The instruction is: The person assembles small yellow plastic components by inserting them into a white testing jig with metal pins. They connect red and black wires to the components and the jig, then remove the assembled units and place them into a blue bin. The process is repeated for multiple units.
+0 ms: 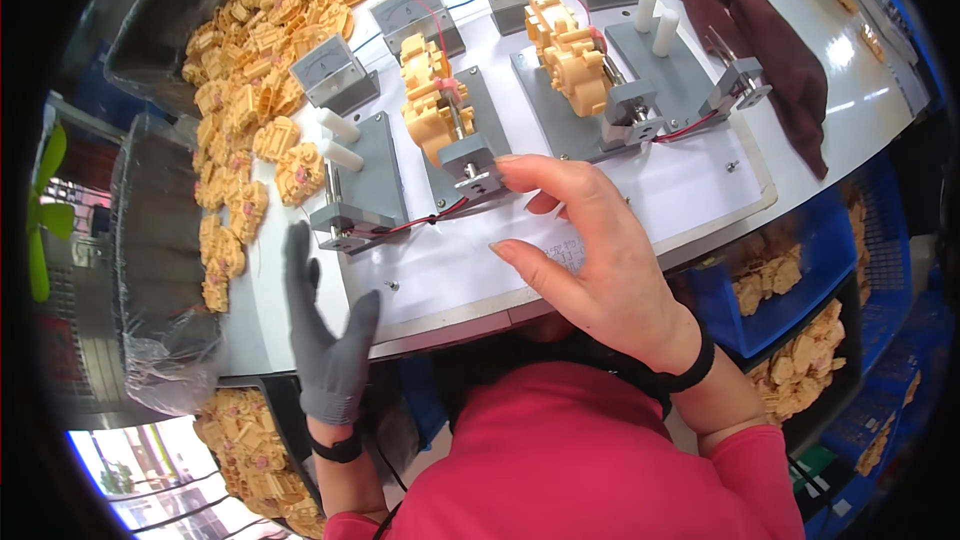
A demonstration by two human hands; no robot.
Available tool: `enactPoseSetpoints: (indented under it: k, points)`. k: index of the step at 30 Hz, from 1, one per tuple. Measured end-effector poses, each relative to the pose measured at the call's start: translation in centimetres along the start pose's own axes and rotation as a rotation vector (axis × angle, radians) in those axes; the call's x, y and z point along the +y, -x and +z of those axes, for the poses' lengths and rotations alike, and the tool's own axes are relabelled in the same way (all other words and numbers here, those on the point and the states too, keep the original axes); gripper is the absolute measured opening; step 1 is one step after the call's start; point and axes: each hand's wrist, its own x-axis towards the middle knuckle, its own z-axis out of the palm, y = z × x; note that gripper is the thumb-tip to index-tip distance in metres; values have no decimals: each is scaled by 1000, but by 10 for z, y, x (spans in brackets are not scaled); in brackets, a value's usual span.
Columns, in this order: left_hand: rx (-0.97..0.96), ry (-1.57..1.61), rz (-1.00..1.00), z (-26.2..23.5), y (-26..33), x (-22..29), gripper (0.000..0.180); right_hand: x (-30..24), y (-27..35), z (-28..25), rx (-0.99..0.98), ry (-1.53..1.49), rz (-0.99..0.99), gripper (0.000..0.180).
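Observation:
My left hand (335,350), in a grey glove, is open with thumb and fingers apart. It is beside the front end of the leftmost grey test fixture (370,175), which bears two white pegs and no yellow part. My bare right hand (600,260) is open too, thumb well away from the curved fingers, nothing between them. Its index fingertip is at the metal end block (470,162) of the middle fixture; whether it touches I cannot tell. A yellow plastic gear housing (425,105) sits on that fixture. Another yellow housing (570,60) is mounted on the fixture to the right.
Analog meters (335,70) stand in a row behind, with red and blue wires. Loose yellow housings (270,40) are heaped along the table's left side. A dark red cloth (755,50) lies at the right. Below the edge are a blue bin (780,270) and a black crate of housings.

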Motion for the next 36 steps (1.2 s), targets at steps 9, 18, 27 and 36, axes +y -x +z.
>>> enactPoseSetpoints:
  k: [9, 18, 27, 36]
  points:
    - [-116, -47, 154, -43, -42, 64, 77, 4, 3, -1, -7, 51, -67, 60]
    - [-424, 12, 13, -15, -103, 103, 59, 4, 9, -1, 4, 38, -62, 66]
    - [-635, -106, -103, 6, -140, 119, 59, 3, 2, -3, -22, -3, -56, 66]
    - [-652, -248, -76, 25, -159, 121, 72, 8, -10, 18, -4, -167, -107, 35]
